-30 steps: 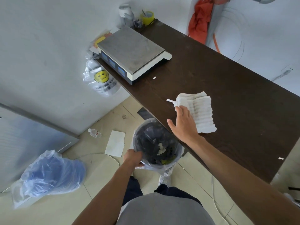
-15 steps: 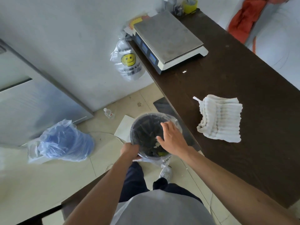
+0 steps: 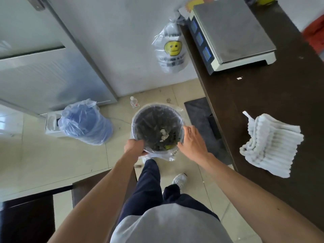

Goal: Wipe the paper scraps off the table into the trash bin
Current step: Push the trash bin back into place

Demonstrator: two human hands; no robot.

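A round dark trash bin (image 3: 140, 120) lined with a clear bag is held over the floor, left of the dark brown table (image 3: 263, 106). White paper scraps (image 3: 164, 134) lie inside it. My left hand (image 3: 134, 149) grips the near left rim. At the near right rim, my right hand (image 3: 192, 142) rests on the bin with its fingers curled around the edge. A folded white cloth (image 3: 270, 143) lies on the table, apart from both hands. One small paper scrap (image 3: 239, 78) sits on the table in front of the scale.
A weighing scale (image 3: 233, 30) stands at the table's far end. A smiley-face plastic bag (image 3: 171, 50) hangs off the table's corner. On the floor are a bagged blue water jug (image 3: 85, 122), a small bottle (image 3: 134, 102) and a dark mat (image 3: 198, 113). Dark furniture (image 3: 26, 218) stands at lower left.
My right hand left the cloth on the table and came down to the bin's right rim. The bin moved lower and away from the table edge. The view swung left.
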